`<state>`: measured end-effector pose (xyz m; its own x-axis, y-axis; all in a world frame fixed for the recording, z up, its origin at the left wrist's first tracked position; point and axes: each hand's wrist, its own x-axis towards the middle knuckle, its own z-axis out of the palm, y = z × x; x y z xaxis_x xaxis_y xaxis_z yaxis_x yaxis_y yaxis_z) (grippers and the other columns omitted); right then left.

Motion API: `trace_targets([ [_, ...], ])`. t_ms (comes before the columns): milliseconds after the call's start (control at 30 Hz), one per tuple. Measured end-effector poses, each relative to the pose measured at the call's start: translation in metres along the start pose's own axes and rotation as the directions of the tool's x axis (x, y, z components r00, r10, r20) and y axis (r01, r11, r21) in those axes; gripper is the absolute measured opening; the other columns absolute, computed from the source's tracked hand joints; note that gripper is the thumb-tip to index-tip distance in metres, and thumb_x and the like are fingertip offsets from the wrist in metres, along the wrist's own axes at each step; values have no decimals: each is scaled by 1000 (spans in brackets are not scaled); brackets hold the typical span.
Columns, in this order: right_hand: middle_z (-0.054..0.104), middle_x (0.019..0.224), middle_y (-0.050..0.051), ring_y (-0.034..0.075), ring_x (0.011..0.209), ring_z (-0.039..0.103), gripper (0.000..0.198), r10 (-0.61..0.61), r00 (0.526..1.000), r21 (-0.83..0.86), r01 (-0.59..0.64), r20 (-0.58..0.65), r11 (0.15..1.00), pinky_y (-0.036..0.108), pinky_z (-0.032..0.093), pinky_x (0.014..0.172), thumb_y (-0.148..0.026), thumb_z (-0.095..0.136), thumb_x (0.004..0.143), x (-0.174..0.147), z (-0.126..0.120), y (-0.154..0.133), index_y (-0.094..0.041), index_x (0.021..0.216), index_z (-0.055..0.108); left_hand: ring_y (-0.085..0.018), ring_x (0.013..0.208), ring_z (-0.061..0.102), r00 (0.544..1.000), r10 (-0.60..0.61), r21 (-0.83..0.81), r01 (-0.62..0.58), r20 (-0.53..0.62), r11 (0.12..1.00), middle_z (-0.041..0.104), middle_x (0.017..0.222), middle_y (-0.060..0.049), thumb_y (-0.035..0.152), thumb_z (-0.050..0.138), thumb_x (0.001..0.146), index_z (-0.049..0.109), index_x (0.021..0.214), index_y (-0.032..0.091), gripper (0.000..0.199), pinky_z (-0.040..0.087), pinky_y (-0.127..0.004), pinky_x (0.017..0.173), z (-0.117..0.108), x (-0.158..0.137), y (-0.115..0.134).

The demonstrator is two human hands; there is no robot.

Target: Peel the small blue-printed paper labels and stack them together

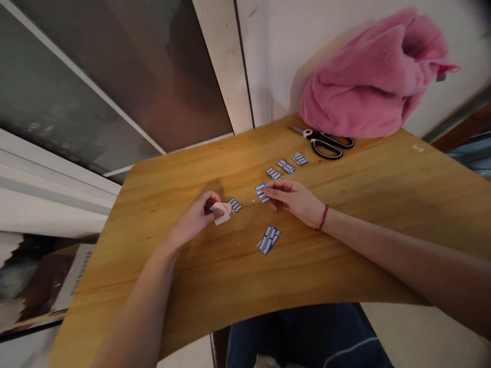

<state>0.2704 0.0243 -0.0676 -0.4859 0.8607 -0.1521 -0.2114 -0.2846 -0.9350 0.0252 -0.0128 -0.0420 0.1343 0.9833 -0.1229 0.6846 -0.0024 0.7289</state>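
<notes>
Between its thumb and fingers my left hand [201, 214] pinches a few small white paper pieces [222, 214], plain side showing. A blue-and-white label sheet [235, 205] lies or sticks out just beyond them; I cannot tell whether the hand holds it too. My right hand [293, 200], with a red string at its wrist, grips another blue-edged label sheet [261, 192] by its right side. Below it on the table rests an overlapping pair of label sheets [268, 240]. Farther back, three small groups of such labels [286, 165] form a slanting row.
Black-handled scissors [326, 143] lie behind the labels, blades toward the left. A pink plush bundle [368, 82] leans against the wall at the back right. The wooden table [199, 286] has a curved front edge near my lap. Beside its left edge is an open box [65, 281].
</notes>
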Motion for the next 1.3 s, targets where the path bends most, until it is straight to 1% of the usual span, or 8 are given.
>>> trace_targets([
  [300,52,57,-4,6,47,46,28,3,1000,10,-3,-4,1000,22,36,47,-38,73,67,0,1,-1,-15,73,58,-12,69,52,999,2,-78,1,47,997,51,78,3,28,58,75,43,85,21,19,42,-24,63,5,0,-1],
  [533,53,57,-4,6,46,46,26,8,1000,15,-8,-1,1000,22,36,47,-37,72,68,1,0,0,-15,73,58,-14,74,54,998,15,29,-16,57,999,58,81,0,34,57,78,55,85,21,15,43,-26,66,-1,0,1],
  [667,52,56,-4,6,47,46,25,9,1000,21,-9,-5,1000,21,37,48,-36,72,69,0,0,0,-16,74,58,-13,66,52,981,25,127,-1,-191,992,60,76,1,35,58,80,58,83,21,15,41,-24,62,-8,-2,6],
  [733,53,56,-4,6,47,47,25,10,1000,22,-10,-4,1000,21,37,48,-36,72,69,0,0,0,-16,74,58,-13,67,52,916,141,223,-58,-376,973,59,79,0,32,56,83,58,84,20,12,42,-25,65,-9,-3,6],
  [800,53,55,-5,6,47,47,26,11,1000,23,-11,-1,1000,21,37,48,-37,72,69,0,-1,1,-16,75,58,-14,73,52,851,300,362,-141,-432,921,57,84,-2,25,52,85,59,84,20,8,44,-26,70,-8,-4,3],
  [900,52,53,-5,5,46,47,27,6,1000,24,-6,-3,1000,20,37,48,-39,72,68,0,-1,1,-16,75,58,-18,88,52,855,421,537,-212,-302,816,56,90,-4,18,48,86,60,86,21,12,45,-30,78,-6,-3,-5],
  [1000,53,53,-5,5,46,47,28,11,1000,24,-11,-11,1000,20,37,47,-38,73,67,0,-1,1,-15,74,58,-21,95,51,912,377,599,-214,-160,772,58,93,-4,16,48,86,61,91,22,15,44,-34,84,-7,1,-13],
  [1300,53,56,-5,5,45,47,27,0,1000,38,1,-13,999,20,37,46,-36,74,66,0,1,0,-14,73,60,-21,109,50,972,214,380,-236,100,894,53,119,-4,30,55,82,56,118,26,37,40,-37,96,-32,0,-23],
])
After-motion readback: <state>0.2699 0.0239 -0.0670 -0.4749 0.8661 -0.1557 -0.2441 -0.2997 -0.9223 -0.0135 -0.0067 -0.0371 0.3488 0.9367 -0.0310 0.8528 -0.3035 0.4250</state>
